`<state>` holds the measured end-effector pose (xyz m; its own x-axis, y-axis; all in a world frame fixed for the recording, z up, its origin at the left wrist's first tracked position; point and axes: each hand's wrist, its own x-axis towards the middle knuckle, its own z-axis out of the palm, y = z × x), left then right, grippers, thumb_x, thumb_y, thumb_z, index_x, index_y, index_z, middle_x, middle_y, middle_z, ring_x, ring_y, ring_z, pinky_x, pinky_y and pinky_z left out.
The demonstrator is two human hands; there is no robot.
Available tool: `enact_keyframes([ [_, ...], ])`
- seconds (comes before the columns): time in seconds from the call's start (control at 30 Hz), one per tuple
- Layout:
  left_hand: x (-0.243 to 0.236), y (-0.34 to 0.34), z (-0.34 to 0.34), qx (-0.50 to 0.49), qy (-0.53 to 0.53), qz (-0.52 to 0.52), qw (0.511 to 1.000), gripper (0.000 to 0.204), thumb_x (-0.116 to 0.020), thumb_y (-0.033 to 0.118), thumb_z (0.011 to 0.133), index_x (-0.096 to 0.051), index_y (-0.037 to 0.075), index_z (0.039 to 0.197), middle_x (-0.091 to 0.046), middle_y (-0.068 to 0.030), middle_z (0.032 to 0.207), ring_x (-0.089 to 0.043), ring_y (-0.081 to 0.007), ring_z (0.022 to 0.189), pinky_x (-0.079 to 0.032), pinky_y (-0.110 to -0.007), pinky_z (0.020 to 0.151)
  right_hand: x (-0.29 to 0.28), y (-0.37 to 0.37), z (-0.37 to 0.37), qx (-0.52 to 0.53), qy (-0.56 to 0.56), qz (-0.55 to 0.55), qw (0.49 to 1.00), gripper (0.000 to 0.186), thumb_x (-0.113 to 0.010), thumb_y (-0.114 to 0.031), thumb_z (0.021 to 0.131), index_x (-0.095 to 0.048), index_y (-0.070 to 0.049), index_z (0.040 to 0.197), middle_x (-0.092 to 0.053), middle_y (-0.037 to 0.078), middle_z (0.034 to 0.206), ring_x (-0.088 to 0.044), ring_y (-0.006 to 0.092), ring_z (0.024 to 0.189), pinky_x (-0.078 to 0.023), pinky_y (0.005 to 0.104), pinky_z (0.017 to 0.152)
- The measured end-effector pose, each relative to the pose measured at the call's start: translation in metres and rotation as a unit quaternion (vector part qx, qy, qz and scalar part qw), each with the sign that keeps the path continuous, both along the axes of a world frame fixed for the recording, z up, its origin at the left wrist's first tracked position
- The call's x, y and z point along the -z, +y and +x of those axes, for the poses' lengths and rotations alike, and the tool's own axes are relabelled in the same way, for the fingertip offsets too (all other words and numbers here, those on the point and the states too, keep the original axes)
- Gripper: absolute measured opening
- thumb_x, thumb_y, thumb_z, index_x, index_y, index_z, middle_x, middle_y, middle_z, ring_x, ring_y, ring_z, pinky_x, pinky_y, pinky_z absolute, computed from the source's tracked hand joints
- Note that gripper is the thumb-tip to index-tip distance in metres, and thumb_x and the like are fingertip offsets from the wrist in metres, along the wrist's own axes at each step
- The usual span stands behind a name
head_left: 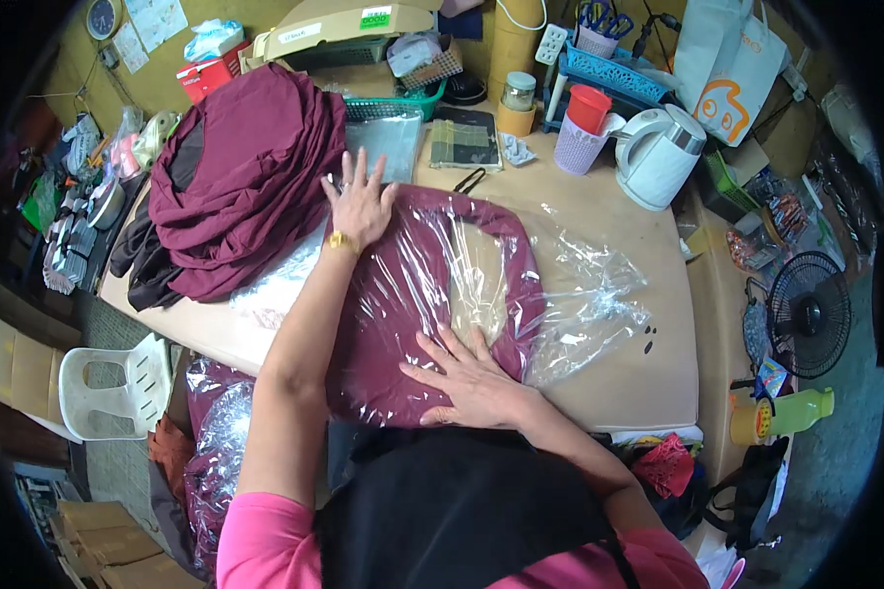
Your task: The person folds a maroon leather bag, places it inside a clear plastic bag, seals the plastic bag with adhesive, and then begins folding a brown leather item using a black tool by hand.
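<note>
A folded maroon cloth item [393, 304] lies inside a clear plastic bag [594, 304] on the table in front of me. The bag's slack end spreads out to the right. My left hand [361, 204] rests open, fingers spread, on the far left corner of the package. Near its front edge, my right hand [476, 383] presses flat on the plastic with the fingers apart. A dark cord loop [470, 181] sticks out beyond the package's far edge. Left of my left hand is a heaped pile of maroon cloth [246, 187] with dark parts.
Clear plastic sheets [388, 142] lie behind the package. A white kettle [661, 157], a lilac cup [580, 147] and a lidded jar [519, 91] stand at the back. A black fan [808, 314] is at right, a white plastic chair [116, 390] at left.
</note>
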<state>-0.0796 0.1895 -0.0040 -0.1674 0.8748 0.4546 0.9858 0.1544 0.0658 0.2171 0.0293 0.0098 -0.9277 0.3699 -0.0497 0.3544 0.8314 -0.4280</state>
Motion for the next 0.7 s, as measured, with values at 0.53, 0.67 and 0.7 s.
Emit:
enact_keyframes([
  [0.53,-0.02,-0.184,0.017,-0.18,-0.299,-0.078,0.934,0.075,-0.05,0.032,0.1,-0.006,0.024,0.16,-0.044,-0.0398,0.139,-0.064,-0.0514,0.099,-0.051,-0.053,0.09,0.012,0.103,0.138,0.574,-0.094,-0.001,0.813,0.077,-0.069,-0.049,0.088,-0.042,-0.005,0.146,-0.04,0.021,0.151,-0.036,0.0369,0.141,-0.031,0.0418,0.116],
  [0.67,-0.003,-0.188,0.032,-0.017,-0.375,0.062,0.925,0.043,-0.063,0.02,0.093,-0.058,0.007,0.133,-0.068,-0.0229,0.11,-0.064,-0.0387,0.108,-0.049,-0.043,0.094,0.049,0.119,0.157,0.563,0.067,0.049,0.822,0.062,-0.069,-0.033,0.089,-0.048,-0.002,0.139,-0.046,0.021,0.146,-0.045,0.0382,0.135,-0.037,0.0466,0.109],
  [0.7,-0.001,-0.192,0.027,0.028,-0.385,0.071,0.92,0.034,-0.065,0.016,0.092,-0.066,0.006,0.124,-0.07,-0.0209,0.105,-0.065,-0.0366,0.105,-0.049,-0.041,0.093,0.057,0.138,0.185,0.513,0.072,0.133,0.845,0.058,-0.068,-0.027,0.09,-0.047,-0.002,0.139,-0.047,0.021,0.146,-0.049,0.0366,0.132,-0.038,0.0453,0.109],
])
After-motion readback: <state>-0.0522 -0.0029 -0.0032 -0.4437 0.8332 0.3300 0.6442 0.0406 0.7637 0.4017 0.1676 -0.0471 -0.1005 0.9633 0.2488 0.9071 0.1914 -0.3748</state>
